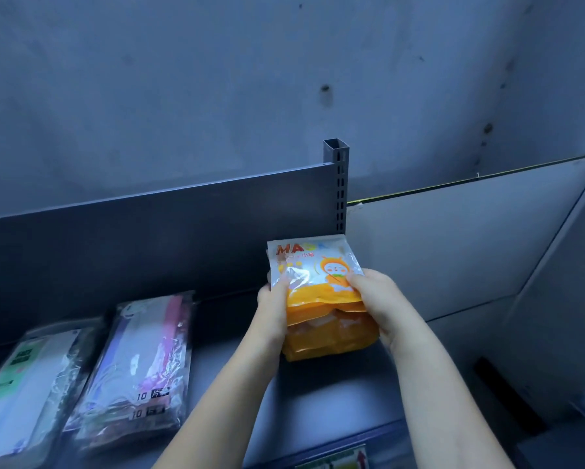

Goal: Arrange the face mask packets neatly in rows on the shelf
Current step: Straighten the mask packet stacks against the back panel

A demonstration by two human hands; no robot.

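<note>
A stack of orange face mask packets (321,299) with a cartoon figure sits near the right end of the dark shelf (318,394), by the back panel. My left hand (272,304) grips its left side and my right hand (374,294) grips its right side. The top packet is tilted up toward me. To the left lies a stack of clear packets with pink and white masks (139,370). Further left lies a packet with a green label (23,390), cut off by the frame edge.
A dark back panel (149,238) runs behind the shelf, ending at a slotted metal upright (340,187). A pale panel (453,248) stands to the right. A price label strip (338,460) runs along the shelf's front edge.
</note>
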